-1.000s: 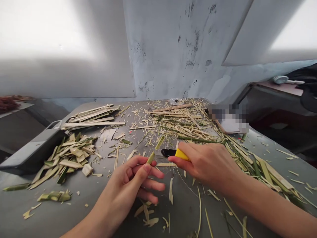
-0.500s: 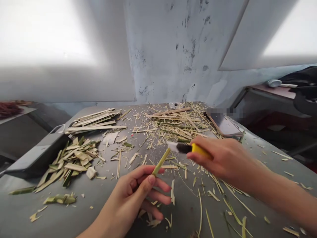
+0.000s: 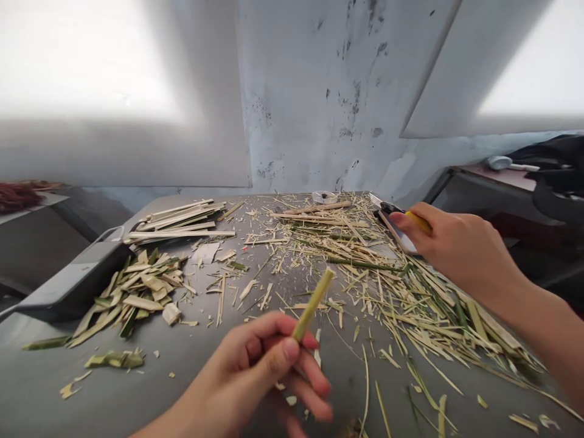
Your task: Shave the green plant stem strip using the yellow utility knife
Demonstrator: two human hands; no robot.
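My left hand point(image 3: 274, 365) pinches a short greenish-yellow bamboo strip point(image 3: 314, 304) between thumb and forefinger. The strip points up and away, its pale cut end at the top; the other fingers hang loosely curled. At the right, my right hand point(image 3: 449, 240) is wrapped round a utility knife point(image 3: 418, 222) with a yellow and black handle. Its blade tip points up and left, over the table's far right part, apart from the strip. Beneath that hand lies a flat tablet-like thing point(image 3: 398, 236), partly hidden.
Bamboo shavings point(image 3: 438, 322) spread over the right and middle of the grey table point(image 3: 191, 377). Longer split strips point(image 3: 182, 219) lie stacked at the back left, above a heap of offcuts point(image 3: 150, 286) beside a dark box point(image 3: 73, 286). A clear spool point(image 3: 325, 197) sits by the wall.
My right hand has moved the knife away from the strip's end, up and to the right. My left hand has shifted slightly right and the strip stands more steeply.
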